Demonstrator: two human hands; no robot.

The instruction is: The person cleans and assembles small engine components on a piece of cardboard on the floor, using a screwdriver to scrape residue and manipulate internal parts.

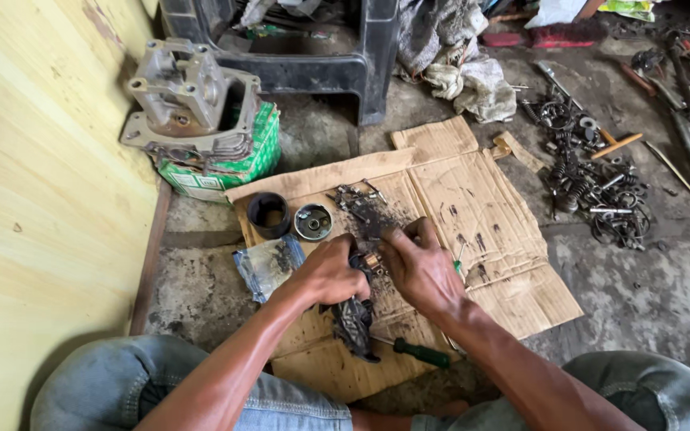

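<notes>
1. The left hand (327, 273) is closed around a dark, greasy rag (354, 323), and the rag hangs down below the fist onto the cardboard (489, 227).
2. The right hand (418, 267) is just beside the left one. Its fingers are pinched narrow on a small metal part (374, 262) with a copper colour, which sits between the two hands, over the middle of the cardboard. I cannot tell exactly what kind of part it is.
3. A green screwdriver (418, 352) lies on the near edge of the cardboard, close to the rag's lower end.
4. Behind the hands, on the cardboard, stand a black cup (267, 214) and a round metal cover (313, 222), just beside each other. Some small dirty parts (361, 206) lie to their right.
5. A plastic bag (265, 263) lies left of the left hand, at the cardboard's edge.
6. Further back by the yellow wall (33, 199) a grey engine casting (185, 100) rests on a green box (237, 168).
7. On the concrete floor to the right, well apart from the hands, there is a heap of springs (596, 187) and tools.
</notes>
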